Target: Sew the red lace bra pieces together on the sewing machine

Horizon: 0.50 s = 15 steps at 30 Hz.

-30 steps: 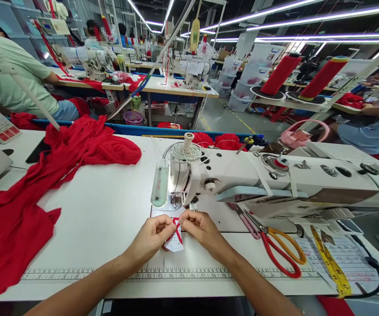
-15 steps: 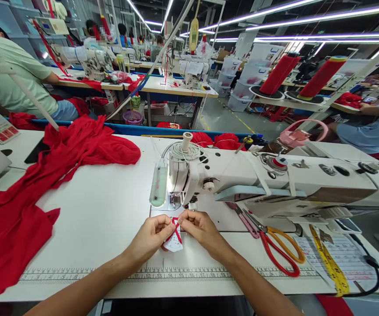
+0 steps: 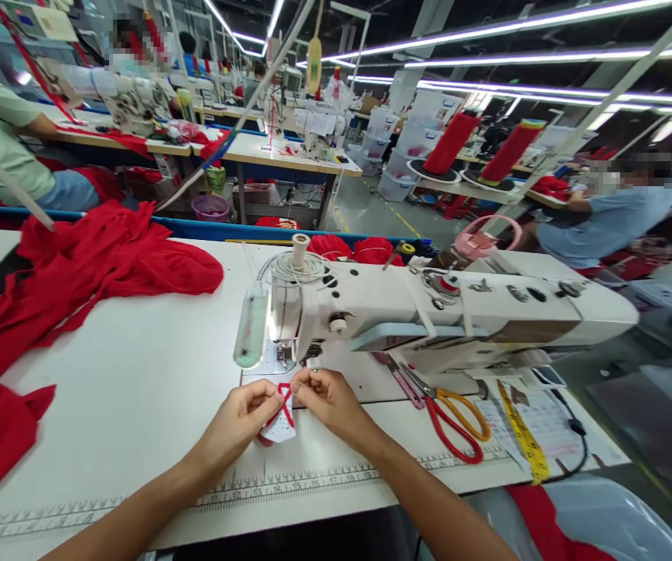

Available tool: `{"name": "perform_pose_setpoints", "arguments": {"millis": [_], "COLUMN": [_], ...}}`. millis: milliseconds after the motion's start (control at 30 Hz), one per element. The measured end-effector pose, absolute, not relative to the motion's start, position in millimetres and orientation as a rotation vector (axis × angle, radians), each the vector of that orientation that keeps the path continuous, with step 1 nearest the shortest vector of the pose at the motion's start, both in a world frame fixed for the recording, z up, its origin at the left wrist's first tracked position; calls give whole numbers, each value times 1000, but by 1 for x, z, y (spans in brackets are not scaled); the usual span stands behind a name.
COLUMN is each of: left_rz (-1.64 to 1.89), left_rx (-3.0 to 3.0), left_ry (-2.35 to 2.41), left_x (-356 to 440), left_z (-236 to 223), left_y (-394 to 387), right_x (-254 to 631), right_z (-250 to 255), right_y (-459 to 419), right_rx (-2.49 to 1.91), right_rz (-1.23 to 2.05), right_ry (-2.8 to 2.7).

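Note:
Just in front of the sewing machine (image 3: 306,312), my left hand (image 3: 236,417) pinches a narrow red fabric strip (image 3: 285,399) along with the edge of a small white printed piece (image 3: 282,426). The strip crosses over itself on top of this white piece. Thumb and forefinger of my right hand (image 3: 329,401) are closed on the strip's upper right side. Both hands sit below the presser foot (image 3: 282,354), apart from it. My fingertips hide part of the strip.
Red fabric (image 3: 102,265) lies heaped on the left of the table. Right of my hands are scissors (image 3: 452,425), a yellow tape measure (image 3: 522,432) and written sheets (image 3: 557,432). A printed ruler (image 3: 265,491) runs along the front edge. Other people sit at both sides.
My view has turned to the right and tilted, so the table and machine appear farther left. Both hands keep their pinch on the red strip, with little change in pose.

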<state>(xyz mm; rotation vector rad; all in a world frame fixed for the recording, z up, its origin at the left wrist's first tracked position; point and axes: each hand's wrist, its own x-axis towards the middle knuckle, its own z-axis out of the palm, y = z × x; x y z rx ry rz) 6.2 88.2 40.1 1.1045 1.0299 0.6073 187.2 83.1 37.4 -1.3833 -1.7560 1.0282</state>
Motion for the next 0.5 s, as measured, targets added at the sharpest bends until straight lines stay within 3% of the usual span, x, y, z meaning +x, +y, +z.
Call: {"name": "perform_pose_setpoints", "arguments": {"millis": [300,400,500], "left_rz": [567,560,568], "left_rx": [1139,1122,1096], "left_ry": [1047,1043,1041], "left_x": [1,1,3], "left_z": [38,41,45], "left_y": [91,91,90], "right_x": [248,283,305], "right_z": [48,45,36], "right_y": [62,45,35], "right_rx": [-1929,-2274,-2300], "right_rz": [66,-539,-663], "right_ry": [-1782,-1885,-1951]}}
